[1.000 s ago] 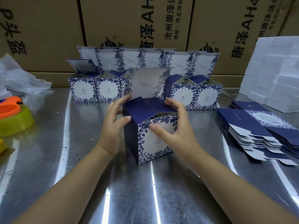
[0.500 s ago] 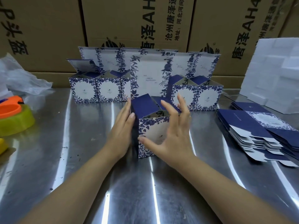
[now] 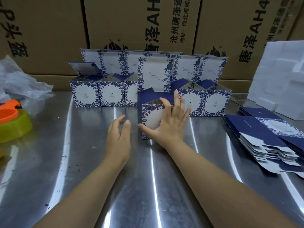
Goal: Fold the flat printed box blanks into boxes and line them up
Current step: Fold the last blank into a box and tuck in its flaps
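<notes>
Head view: the newly folded box stands upright on the steel table, lid flap raised, just in front of the gap in the row of finished boxes; three boxes of that row stand to the gap's left and two to its right. The right hand lies flat on the box's printed front face, fingers straight and spread, their tips reaching above its top edge, thumb stretched across the lower left of the face; it grasps nothing. The left hand hangs just beside the box's left side, apart from it, fingers loosely bent and holding nothing.

The box's right edge overlaps the nearest box of the right group in this view; whether they touch cannot be told; bare table lies on its left, up to the left group. The stack of flat blanks lies well apart to the right, white foam blocks behind it; an orange and yellow-green plastic object sits at the far left; brown cartons wall the back.

Half a second ago the left hand lay against the box's left side; it has come off; the box has slid farther back toward the row.
</notes>
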